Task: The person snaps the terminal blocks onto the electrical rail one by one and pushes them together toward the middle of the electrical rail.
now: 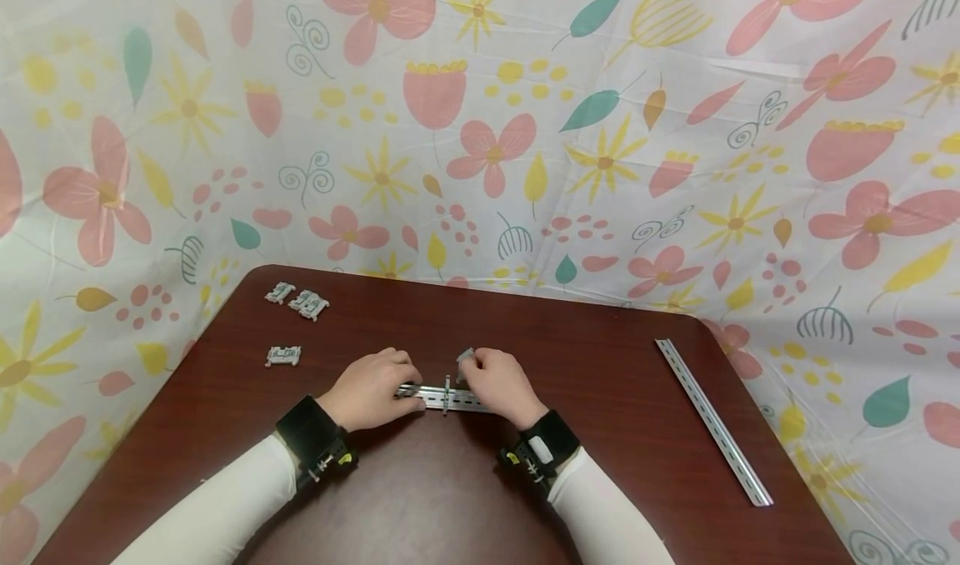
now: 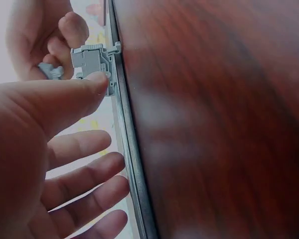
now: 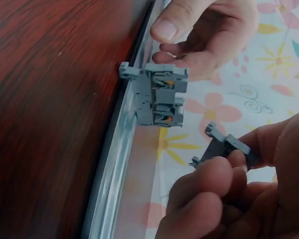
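A slotted metal DIN rail (image 1: 433, 397) lies crosswise in front of me on the table. One grey terminal block (image 1: 447, 394) stands upright on it between my hands; orange parts show on its side in the right wrist view. My left hand (image 1: 375, 390) is at the rail's left part, fingers loosely extended beside it, thumb overlapping the mounted block in the left wrist view. Just right of that block, my right hand (image 1: 504, 386) pinches a second grey terminal block (image 3: 219, 144), tilted and held apart from the rail. Its fingers partly hide this block.
Several more terminal blocks lie at the table's left, a group (image 1: 309, 304) near the far edge and a single one (image 1: 283, 355) closer in. Another long slotted rail (image 1: 712, 423) lies slanted at the right. A flower-patterned curtain (image 1: 480, 148) hangs behind the table.
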{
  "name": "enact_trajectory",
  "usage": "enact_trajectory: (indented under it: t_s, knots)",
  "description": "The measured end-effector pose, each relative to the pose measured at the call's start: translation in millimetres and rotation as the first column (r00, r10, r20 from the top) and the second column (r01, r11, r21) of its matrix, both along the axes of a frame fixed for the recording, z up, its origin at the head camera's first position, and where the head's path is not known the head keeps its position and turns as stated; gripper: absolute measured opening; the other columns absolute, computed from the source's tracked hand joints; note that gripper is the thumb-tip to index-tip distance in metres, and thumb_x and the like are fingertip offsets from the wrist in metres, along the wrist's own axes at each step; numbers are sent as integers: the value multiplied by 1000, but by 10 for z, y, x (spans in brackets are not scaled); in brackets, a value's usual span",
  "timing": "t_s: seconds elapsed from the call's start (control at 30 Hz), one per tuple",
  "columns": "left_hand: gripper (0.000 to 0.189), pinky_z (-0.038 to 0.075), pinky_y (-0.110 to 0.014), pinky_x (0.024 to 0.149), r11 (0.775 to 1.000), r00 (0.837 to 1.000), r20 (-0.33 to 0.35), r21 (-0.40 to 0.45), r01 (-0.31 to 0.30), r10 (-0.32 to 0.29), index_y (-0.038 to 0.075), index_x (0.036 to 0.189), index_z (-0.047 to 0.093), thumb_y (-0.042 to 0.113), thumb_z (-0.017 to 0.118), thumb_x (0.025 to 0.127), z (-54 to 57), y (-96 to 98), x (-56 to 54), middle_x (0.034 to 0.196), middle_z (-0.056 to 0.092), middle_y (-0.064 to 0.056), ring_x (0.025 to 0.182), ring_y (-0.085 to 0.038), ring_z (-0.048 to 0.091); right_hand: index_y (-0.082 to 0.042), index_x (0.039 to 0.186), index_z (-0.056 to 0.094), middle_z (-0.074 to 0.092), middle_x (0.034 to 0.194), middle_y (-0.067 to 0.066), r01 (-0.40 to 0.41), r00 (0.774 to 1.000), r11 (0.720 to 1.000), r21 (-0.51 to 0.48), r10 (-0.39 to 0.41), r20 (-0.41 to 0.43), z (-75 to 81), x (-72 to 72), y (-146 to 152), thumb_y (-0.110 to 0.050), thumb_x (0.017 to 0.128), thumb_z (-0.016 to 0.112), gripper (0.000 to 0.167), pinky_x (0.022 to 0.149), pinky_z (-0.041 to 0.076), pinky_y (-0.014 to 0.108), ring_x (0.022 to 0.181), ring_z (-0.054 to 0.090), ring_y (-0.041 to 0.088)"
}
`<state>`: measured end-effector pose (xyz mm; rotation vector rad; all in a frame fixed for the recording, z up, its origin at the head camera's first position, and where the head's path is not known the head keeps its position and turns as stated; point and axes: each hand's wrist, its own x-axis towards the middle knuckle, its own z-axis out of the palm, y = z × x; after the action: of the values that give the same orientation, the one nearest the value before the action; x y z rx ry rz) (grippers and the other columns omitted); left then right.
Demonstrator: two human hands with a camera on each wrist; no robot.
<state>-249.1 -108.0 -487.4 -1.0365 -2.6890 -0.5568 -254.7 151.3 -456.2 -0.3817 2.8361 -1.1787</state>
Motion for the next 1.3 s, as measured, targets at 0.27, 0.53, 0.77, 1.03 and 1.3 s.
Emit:
enact_trajectory:
  t_s: [0.27, 0.53, 0.77, 1.03, 1.3]
  knots:
    - [23, 57, -38, 78, 999, 999, 38, -43, -3, 5, 20, 107, 85, 37, 92, 94, -5, -12, 9, 102, 68, 5, 97, -18, 62, -17, 65, 45, 36, 59, -4, -37, 999, 992, 118, 39, -22, -27, 8, -4, -22, 112, 55, 49, 56, 29, 32, 51, 34, 15]
    - [19, 57, -36, 75, 998, 1000, 31, -55, 3, -2, 20, 106, 85, 33, 91, 95, -11, -23, 13, 100, 66, 5, 94, -17, 61, -18, 63, 47, 34, 59, -5, -45, 998, 972, 231, 52, -26, -92, 0, -25, -23, 109, 59, 47, 53, 28, 29, 51, 35, 14]
    - [19, 57, -36, 76, 998, 999, 32, -60, 3, -1, 20, 107, 85, 33, 91, 95, -18, -12, 7, 101, 66, 5, 95, -17, 61, -20, 60, 45, 32, 57, -6, -59, 998, 967, 247, 63, -7, -132, 7, -35, -23, 108, 61, 50, 51, 26, 30, 48, 33, 14]
    - [18, 56, -35, 76, 998, 999, 53, -62, -6, 10, 21, 107, 84, 33, 90, 96, -18, 4, -6, 102, 65, 5, 95, -17, 59, -19, 62, 54, 43, 57, -5, -57, 998, 952, 300, 64, -13, -151, -5, -55, -26, 108, 62, 47, 49, 31, 30, 50, 43, 16]
    - [18, 57, -36, 77, 997, 998, 62, -75, -19, 24, 21, 107, 84, 34, 90, 96, -5, 5, -2, 102, 66, 5, 97, -17, 60, -20, 63, 56, 46, 58, -4, -57, 998, 945, 321, 64, -13, -151, 2, -70, -26, 107, 62, 46, 49, 33, 31, 51, 45, 17]
